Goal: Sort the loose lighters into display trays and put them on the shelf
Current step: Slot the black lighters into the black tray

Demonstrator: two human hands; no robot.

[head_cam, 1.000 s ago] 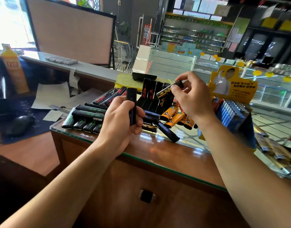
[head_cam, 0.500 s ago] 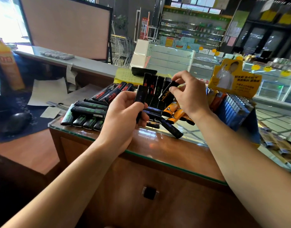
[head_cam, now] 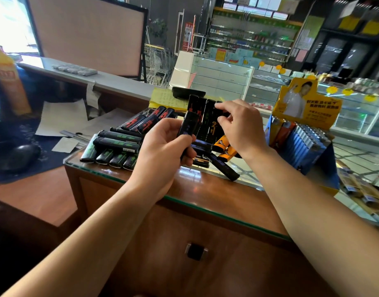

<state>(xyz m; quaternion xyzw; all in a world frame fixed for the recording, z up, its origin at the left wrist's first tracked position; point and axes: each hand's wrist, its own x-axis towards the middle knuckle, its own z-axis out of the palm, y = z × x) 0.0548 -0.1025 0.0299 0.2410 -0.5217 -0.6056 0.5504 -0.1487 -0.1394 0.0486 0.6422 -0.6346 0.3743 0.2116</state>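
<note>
Black lighter w/ blue print sits upright in your left hand, fingers and thumb curled round its lower body, held just above the near edge of the worktop. Your right hand is up by the standing black lighters toward the worktop's far side; its fingertips pinch the top of one w/ gold print. The 2 hands are near each other, not touching.

Rest of the loose stock lies on the glass-topped wood worktop. Green-print lighters are along the left edge: 4 in a row at the near-left corner, 2 more laid across behind them. Red-print lighters lie slanted farther back on the left. Orange lighters lie under your right wrist, approx. mid-worktop, and one long black lighter lies diagonal just in front of them, near the near edge.

At the right edge stands a blue-and-yellow display tray w/ a yellow header card, packed w/ blue lighters and a few orange/red ones at its left end. A yellow sheet w/ a black device on it lies at the far edge.
</note>
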